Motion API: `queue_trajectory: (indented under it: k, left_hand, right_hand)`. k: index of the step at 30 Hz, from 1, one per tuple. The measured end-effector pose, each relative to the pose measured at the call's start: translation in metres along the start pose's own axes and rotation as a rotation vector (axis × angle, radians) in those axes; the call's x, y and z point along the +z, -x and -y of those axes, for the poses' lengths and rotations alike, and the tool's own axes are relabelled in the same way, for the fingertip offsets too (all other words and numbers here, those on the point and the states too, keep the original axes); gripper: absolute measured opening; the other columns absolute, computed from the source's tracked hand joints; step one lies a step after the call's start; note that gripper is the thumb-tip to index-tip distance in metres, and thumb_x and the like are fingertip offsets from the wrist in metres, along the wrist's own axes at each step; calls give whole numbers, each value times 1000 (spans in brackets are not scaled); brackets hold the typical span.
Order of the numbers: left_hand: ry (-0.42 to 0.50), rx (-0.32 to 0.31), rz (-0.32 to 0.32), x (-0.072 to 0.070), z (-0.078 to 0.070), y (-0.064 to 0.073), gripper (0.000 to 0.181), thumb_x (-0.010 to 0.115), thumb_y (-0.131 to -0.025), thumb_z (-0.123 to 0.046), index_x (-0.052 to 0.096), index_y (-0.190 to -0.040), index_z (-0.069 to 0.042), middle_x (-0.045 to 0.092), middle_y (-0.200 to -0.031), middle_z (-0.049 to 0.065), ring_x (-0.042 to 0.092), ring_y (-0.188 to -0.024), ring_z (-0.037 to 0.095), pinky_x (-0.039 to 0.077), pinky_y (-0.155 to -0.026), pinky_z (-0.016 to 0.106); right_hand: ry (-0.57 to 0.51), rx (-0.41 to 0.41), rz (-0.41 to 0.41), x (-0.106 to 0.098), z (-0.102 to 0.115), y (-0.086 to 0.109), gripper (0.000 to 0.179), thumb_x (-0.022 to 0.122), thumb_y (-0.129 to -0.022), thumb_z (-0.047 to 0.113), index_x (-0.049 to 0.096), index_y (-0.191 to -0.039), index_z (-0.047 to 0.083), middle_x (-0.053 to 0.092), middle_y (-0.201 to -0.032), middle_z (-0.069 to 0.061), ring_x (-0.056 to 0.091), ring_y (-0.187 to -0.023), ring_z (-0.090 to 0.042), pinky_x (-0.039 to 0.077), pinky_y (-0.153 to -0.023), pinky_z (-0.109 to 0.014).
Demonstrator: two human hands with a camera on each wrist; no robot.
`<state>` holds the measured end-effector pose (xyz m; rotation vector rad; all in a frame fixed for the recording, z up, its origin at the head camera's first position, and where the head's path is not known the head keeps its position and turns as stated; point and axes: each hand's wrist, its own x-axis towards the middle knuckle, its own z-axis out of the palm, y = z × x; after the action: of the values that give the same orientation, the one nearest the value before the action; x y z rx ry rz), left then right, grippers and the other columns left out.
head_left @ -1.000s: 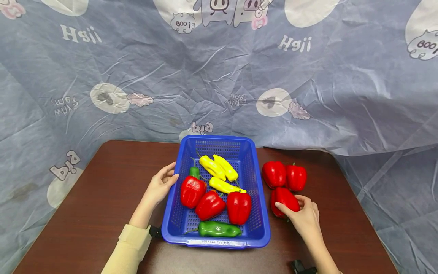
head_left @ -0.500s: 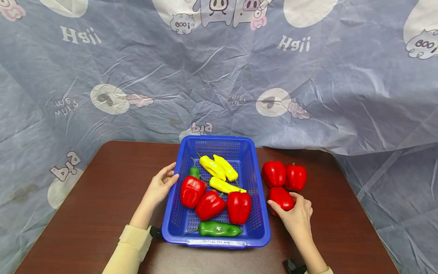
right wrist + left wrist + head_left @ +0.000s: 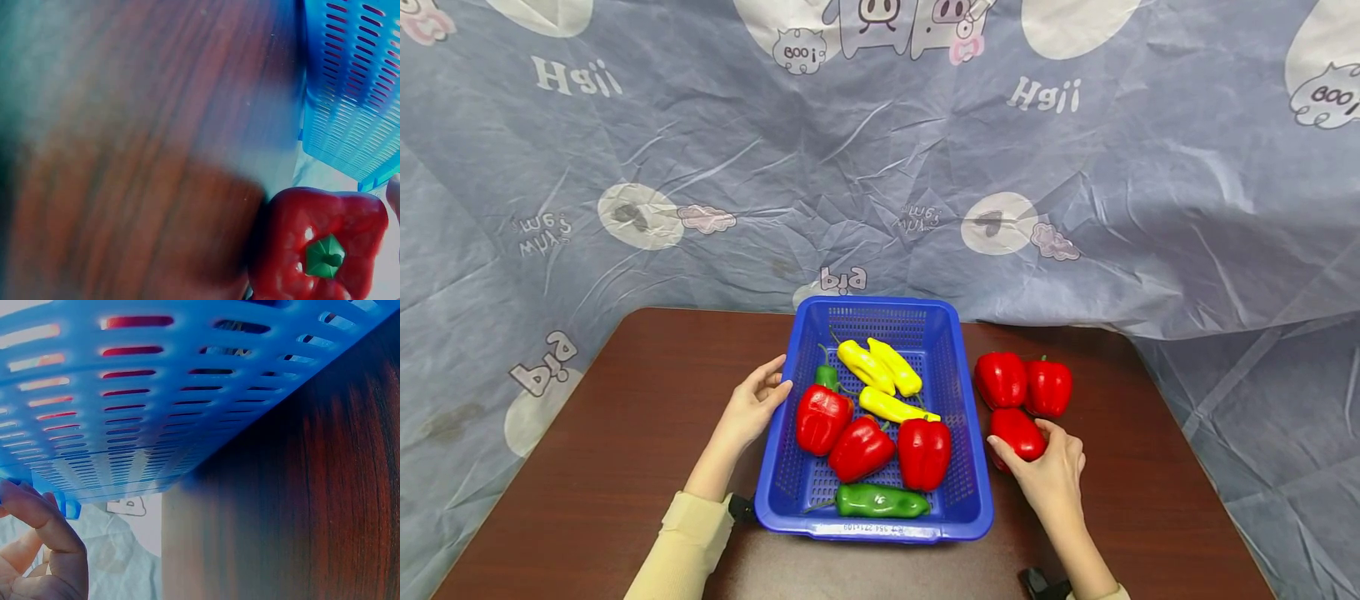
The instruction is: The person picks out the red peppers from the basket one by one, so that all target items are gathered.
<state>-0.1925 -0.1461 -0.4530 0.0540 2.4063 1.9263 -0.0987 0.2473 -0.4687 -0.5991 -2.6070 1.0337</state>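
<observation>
My left hand (image 3: 756, 407) is at the left rim of a blue plastic basket (image 3: 782, 500), its thumb and curled fingers (image 3: 44, 519) right at the rim. Beside the basket's right wall, my right hand (image 3: 1054, 471) grips a red bell pepper (image 3: 1017, 433) between thumb and fingers. That pepper (image 3: 322, 247) sits on the table with its green stem end facing the right wrist camera. Just behind it stand two more red bell peppers, a left one (image 3: 1001, 380) and a right one (image 3: 1049, 388).
In the basket lie three red bell peppers (image 3: 923, 454), three yellow peppers (image 3: 891, 406), a long green pepper (image 3: 882, 502) and a partly hidden green one (image 3: 826, 377). The dark wooden table (image 3: 602, 467) ends at the back against a grey-blue patterned cloth (image 3: 760, 233).
My right hand has shifted the red bell pepper slightly left, closer to the basket, and has since stayed nearly still. The left hand and basket have not moved.
</observation>
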Motion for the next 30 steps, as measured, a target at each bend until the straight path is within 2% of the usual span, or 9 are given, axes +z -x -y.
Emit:
queue_trajectory:
  k: [6,11,16,22,30]
  left_hand:
    - [0,5,-1,-1,0,0,52,61,-97,-7,44,-147,-3,57,-113,22,58,-75,-1,51,-69,16]
    - [1,6,-4,-1,1,-1,53,61,-97,-6,44,-146,-2,58,-112,22,58,-75,-1,51,-69,17]
    - [9,3,2,-1,2,-1,53,61,-97,-6,44,-146,-2,57,-112,22,58,-75,-1,51,-68,17]
    - [11,1,7,-1,1,-1,53,61,-97,-6,43,-147,-2,57,-114,23,58,-74,-1,52,-68,17]
    - [5,-3,7,-1,-1,0,54,61,-97,-8,43,-147,-3,57,-114,23,58,-75,0,52,-69,17]
  right_hand:
    - [-30,-37,-33,-8,6,-4,74,83,-77,35,49,-131,-4,47,-121,-25,36,-119,-42,35,-90,-52]
    - [-45,-42,-23,-20,14,-7,71,80,-81,35,48,-132,-4,44,-123,-26,39,-117,-40,38,-89,-48]
    - [-75,-11,42,-35,23,-13,72,74,-86,39,45,-138,-1,41,-133,-26,43,-120,-38,41,-97,-47]
    - [-168,-16,127,-49,39,-18,72,70,-90,41,41,-142,1,40,-144,-22,43,-131,-38,36,-110,-50]
    - [-276,-54,209,-57,71,-22,64,66,-94,34,40,-144,4,46,-146,-17,45,-135,-34,36,-113,-47]
